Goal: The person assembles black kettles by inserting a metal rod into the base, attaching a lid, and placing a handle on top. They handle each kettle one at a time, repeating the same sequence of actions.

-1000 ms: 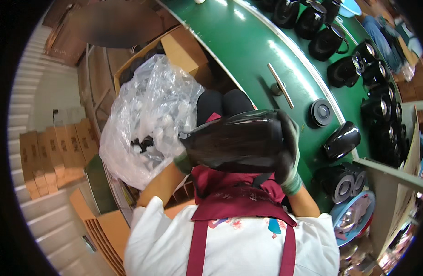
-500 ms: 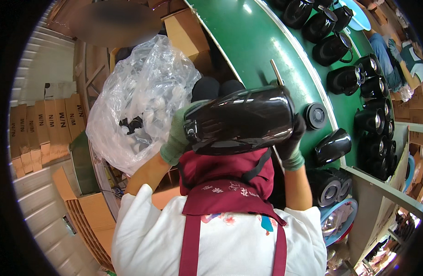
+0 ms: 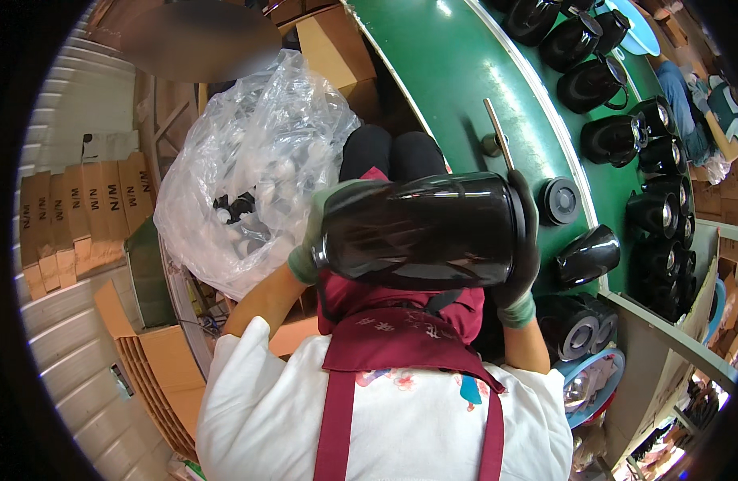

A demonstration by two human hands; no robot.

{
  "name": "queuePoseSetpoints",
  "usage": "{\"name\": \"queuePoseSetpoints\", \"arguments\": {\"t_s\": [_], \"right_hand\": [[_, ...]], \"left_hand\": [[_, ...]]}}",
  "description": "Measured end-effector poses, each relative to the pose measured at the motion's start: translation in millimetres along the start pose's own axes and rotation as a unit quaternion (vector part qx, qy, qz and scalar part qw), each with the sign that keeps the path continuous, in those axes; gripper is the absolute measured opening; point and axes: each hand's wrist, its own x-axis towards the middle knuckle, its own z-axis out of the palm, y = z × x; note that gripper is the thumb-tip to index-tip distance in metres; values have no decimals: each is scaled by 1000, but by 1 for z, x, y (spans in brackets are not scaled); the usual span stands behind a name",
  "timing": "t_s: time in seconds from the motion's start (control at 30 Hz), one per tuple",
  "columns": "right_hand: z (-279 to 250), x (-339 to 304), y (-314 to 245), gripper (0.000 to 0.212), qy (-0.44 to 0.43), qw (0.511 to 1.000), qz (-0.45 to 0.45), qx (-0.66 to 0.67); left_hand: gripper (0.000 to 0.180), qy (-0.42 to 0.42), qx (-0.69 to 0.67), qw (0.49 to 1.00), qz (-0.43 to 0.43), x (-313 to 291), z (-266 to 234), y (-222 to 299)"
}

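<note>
A glossy black jug body [image 3: 421, 228] lies sideways across my lap, held between my two gloved hands. My left hand [image 3: 311, 232], in a greenish glove, is closed around its narrower left end. At the wider right end, my right hand [image 3: 526, 248] presses flat fingers along the rim; its glove is dark with a green cuff. Just beyond that hand a thin metal rod [image 3: 497, 132] stands up from the green worktable [image 3: 433, 72]. A round black lid-like disc [image 3: 560, 200] and another black jug body [image 3: 588, 256] lie to the right.
Several black jugs [image 3: 594, 82] line the table's far right side. At my left is a large clear plastic bag [image 3: 249, 160] of small parts, with cardboard boxes [image 3: 88, 212] beyond. A blue basin [image 3: 594, 385] stands at lower right. Another person [image 3: 718, 112] works at far right.
The jug body has come slightly nearer to me and levelled out. My right hand has shifted to its right end, fingers now straight along it. The view has moved a little.
</note>
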Motion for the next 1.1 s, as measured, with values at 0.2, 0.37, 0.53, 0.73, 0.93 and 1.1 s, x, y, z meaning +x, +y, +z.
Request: {"name": "queuePoseSetpoints", "arguments": {"t_s": [0.2,0.37,0.53,0.73,0.93,1.1], "right_hand": [[2,8,-8,71,-82,987,-74,-116],[-28,-12,19,85,-118,975,4,-190],[-37,-32,77,70,-73,993,86,42],[-9,10,28,65,-53,947,223,224],[-16,6,26,68,-36,975,131,178],[-1,3,38,65,-34,999,26,-1]], "left_hand": [[47,-16,-106,992,-70,-13,17,-26],[48,-13,373,902,215,10,-20,47],[46,14,29,997,-66,-1,-25,20],[43,-6,350,911,217,2,-1,58],[42,-18,-143,986,-78,-6,-20,8],[44,-26,55,998,-13,-9,-17,20]]}}
